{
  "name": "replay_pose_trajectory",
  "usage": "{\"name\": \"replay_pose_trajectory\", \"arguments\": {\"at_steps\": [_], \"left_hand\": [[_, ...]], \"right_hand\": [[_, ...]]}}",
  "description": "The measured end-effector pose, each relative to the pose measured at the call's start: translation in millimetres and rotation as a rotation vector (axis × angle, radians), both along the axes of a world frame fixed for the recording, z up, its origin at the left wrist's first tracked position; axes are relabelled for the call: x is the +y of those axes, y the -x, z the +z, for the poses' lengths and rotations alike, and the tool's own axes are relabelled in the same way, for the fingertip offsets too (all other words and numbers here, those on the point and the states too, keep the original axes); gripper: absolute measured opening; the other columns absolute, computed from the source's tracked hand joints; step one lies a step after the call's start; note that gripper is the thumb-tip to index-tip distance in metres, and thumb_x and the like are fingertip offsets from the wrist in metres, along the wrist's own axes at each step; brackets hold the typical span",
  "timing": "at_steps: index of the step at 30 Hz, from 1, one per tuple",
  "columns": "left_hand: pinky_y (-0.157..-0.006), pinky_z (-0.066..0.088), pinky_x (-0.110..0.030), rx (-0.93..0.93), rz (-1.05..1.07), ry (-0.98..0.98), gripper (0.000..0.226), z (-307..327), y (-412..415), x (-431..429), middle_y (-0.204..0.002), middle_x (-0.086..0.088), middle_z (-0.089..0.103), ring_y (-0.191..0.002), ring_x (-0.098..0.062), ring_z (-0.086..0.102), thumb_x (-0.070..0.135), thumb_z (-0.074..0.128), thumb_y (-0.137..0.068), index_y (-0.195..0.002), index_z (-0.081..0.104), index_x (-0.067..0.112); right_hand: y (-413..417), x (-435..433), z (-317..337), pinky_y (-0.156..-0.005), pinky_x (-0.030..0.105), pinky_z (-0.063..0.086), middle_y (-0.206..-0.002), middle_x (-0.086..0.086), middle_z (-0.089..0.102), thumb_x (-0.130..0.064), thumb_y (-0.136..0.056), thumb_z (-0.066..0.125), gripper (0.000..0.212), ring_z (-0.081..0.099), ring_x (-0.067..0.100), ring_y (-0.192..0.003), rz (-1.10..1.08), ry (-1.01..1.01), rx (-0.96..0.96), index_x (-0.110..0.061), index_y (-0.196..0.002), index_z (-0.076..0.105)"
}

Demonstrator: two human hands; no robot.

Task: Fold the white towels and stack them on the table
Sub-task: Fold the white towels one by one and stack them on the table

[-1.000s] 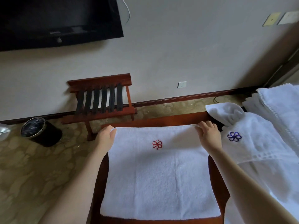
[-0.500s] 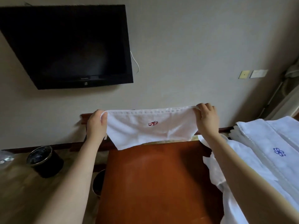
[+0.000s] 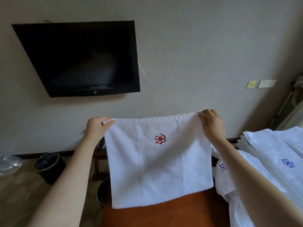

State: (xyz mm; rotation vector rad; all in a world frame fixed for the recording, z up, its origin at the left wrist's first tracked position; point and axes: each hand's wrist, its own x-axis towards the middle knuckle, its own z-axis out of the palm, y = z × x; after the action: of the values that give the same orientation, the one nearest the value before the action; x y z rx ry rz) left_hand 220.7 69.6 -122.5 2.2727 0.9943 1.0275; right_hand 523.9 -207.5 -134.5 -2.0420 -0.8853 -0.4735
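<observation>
Both hands pinch top corners: left hand (image 3: 96, 126), right hand (image 3: 211, 122). Towel (image 3: 159, 163) hangs mid-frame over table (image 3: 172, 213). Keep hem taut and level, lower flat, fold corners flush.

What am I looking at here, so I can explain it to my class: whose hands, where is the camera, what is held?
No machine here: these are a person's two bare hands, filmed by a camera worn on their head, looking forward and down. The left hand and right hand each pinch a top corner of a white towel with a red emblem, so it hangs spread over the wooden table. To the right lies a pile of white towels with blue emblems. A television hangs on the wall.
</observation>
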Motion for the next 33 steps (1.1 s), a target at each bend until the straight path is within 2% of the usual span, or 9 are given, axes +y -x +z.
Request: {"name": "replay_pose_trajectory", "arguments": {"at_steps": [2, 5, 7, 11, 15, 19, 23, 27, 33], "left_hand": [[-0.075, 0.049, -0.038, -0.019, 0.004, 0.003, 0.020, -2.3, -4.1, 1.3, -0.080, -0.012, 0.065, -0.078, -0.025, 0.058, 0.016, 0.068, -0.088, -0.093, 0.073, -0.002], [-0.073, 0.050, -0.041, -0.074, 0.010, -0.044, 0.017, -1.7, -9.4, 3.5, -0.074, -0.014, 0.061, -0.071, -0.027, 0.055, 0.015, 0.067, -0.088, -0.076, 0.068, 0.003], [-0.068, 0.047, -0.038, -0.080, -0.001, -0.107, 0.019, 0.5, -11.0, 6.1, -0.072, -0.018, 0.059, -0.071, -0.032, 0.055, 0.012, 0.067, -0.088, -0.078, 0.069, -0.004], [-0.067, 0.042, -0.032, -0.009, -0.013, -0.209, 0.014, -1.0, -7.9, 7.3, -0.079, -0.011, 0.060, -0.075, -0.026, 0.054, 0.012, 0.066, -0.089, -0.086, 0.070, -0.001], [-0.068, 0.043, -0.035, 0.074, -0.054, -0.205, 0.015, -19.5, 3.4, -0.5, -0.085, -0.007, 0.055, -0.077, -0.025, 0.053, 0.012, 0.064, -0.090, -0.083, 0.067, -0.001], [-0.073, 0.044, -0.034, 0.142, -0.121, -0.153, 0.013, -51.3, 24.4, -18.2, -0.091, -0.011, 0.058, -0.081, -0.024, 0.054, 0.007, 0.063, -0.089, -0.080, 0.065, -0.002], [-0.067, 0.044, -0.034, 0.245, -0.122, -0.015, 0.015, -95.8, 44.8, -40.3, -0.084, -0.007, 0.057, -0.076, -0.023, 0.054, 0.011, 0.060, -0.091, -0.080, 0.062, 0.001], [-0.064, 0.044, -0.033, 0.375, -0.142, 0.079, 0.019, -145.3, 66.6, -57.4, -0.080, -0.006, 0.059, -0.073, -0.020, 0.055, 0.015, 0.063, -0.090, -0.077, 0.063, 0.002], [-0.061, 0.040, -0.032, 0.461, -0.170, 0.244, 0.022, -200.3, 78.9, -76.8, -0.070, -0.004, 0.059, -0.066, -0.021, 0.055, 0.015, 0.066, -0.088, -0.070, 0.062, 0.003]], "right_hand": [[-3.3, 1.4, -1.1, -0.060, 0.029, 0.031, -0.093, 0.008, 0.056, -0.019, -0.099, 0.050, 0.019, 0.054, 0.030, -0.074, 0.009, -0.011, -0.005, -0.008, -0.096, 0.065], [-8.8, 3.8, 2.3, -0.061, 0.029, 0.031, -0.093, 0.006, 0.055, -0.020, -0.099, 0.051, 0.020, 0.051, 0.025, -0.073, 0.013, -0.057, -0.001, -0.008, -0.097, 0.066], [-11.5, 3.6, 4.9, -0.062, 0.029, 0.032, -0.094, 0.005, 0.054, -0.020, -0.099, 0.050, 0.020, 0.049, 0.021, -0.072, 0.024, -0.073, -0.011, -0.009, -0.098, 0.066], [-10.0, -3.4, 4.7, -0.062, 0.026, 0.031, -0.097, 0.008, 0.058, -0.019, -0.099, 0.051, 0.018, 0.045, 0.017, -0.070, 0.059, -0.061, -0.093, -0.008, -0.100, 0.066], [-0.9, -15.9, -15.3, -0.065, 0.028, 0.034, -0.097, 0.010, 0.060, -0.015, -0.098, 0.053, 0.016, 0.055, 0.027, -0.078, 0.050, -0.025, -0.066, -0.006, -0.099, 0.066], [21.4, -42.4, -51.3, -0.065, 0.033, 0.041, -0.091, 0.014, 0.064, -0.011, -0.095, 0.056, 0.014, 0.060, 0.034, -0.080, 0.070, 0.020, -0.027, 0.000, -0.093, 0.065], [44.6, -70.3, -87.6, -0.058, 0.036, 0.042, -0.076, 0.015, 0.065, -0.007, -0.091, 0.061, 0.010, 0.060, 0.036, -0.068, 0.099, 0.138, 0.016, 0.001, -0.086, 0.064], [63.4, -101.5, -128.4, -0.055, 0.037, 0.042, -0.067, 0.003, 0.057, -0.016, -0.093, 0.060, 0.020, 0.055, 0.028, -0.063, 0.191, 0.281, 0.187, -0.005, -0.076, 0.061], [72.9, -122.4, -174.6, -0.052, 0.037, 0.039, -0.059, 0.002, 0.051, -0.022, -0.089, 0.067, 0.033, 0.050, 0.026, -0.056, 0.218, 0.425, 0.354, -0.012, -0.063, 0.050]]}}
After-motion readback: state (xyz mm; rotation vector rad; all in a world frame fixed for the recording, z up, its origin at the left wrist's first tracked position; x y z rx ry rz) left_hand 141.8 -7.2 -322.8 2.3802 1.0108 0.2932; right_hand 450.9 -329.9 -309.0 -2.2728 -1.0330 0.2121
